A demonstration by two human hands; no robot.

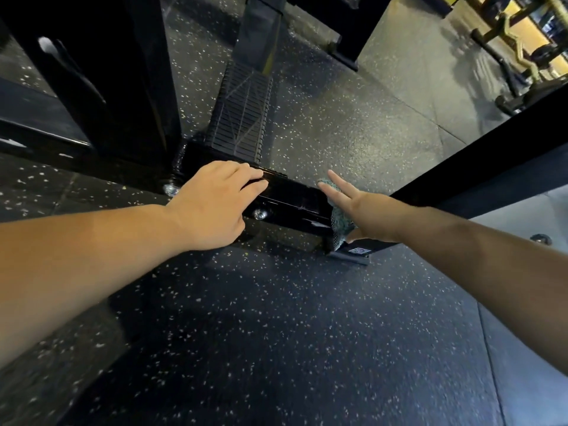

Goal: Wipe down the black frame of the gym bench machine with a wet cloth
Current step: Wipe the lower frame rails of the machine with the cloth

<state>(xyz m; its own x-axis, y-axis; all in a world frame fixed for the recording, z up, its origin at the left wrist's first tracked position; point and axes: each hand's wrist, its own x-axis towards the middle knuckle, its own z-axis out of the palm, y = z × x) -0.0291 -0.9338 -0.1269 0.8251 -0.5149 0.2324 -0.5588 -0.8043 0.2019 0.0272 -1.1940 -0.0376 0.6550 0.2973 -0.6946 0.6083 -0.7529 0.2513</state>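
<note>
The glossy black frame bar [292, 198] of the bench machine lies low on the floor, running from the upright post at the left to its end at the centre. My left hand [215, 198] rests on top of the bar, fingers laid over its far edge. A teal cloth [339, 221] covers the bar's right end. My right hand [353, 207] presses the cloth flat against that end with straight, spread fingers. Part of the cloth is hidden under the palm.
A ribbed black footplate [241, 115] rises behind the bar. A thick black upright [123, 87] stands at the left. Another black beam [479, 167] runs diagonally at the right. Speckled rubber floor [276, 333] lies in front. Barbells and a rack [522, 56] sit far right.
</note>
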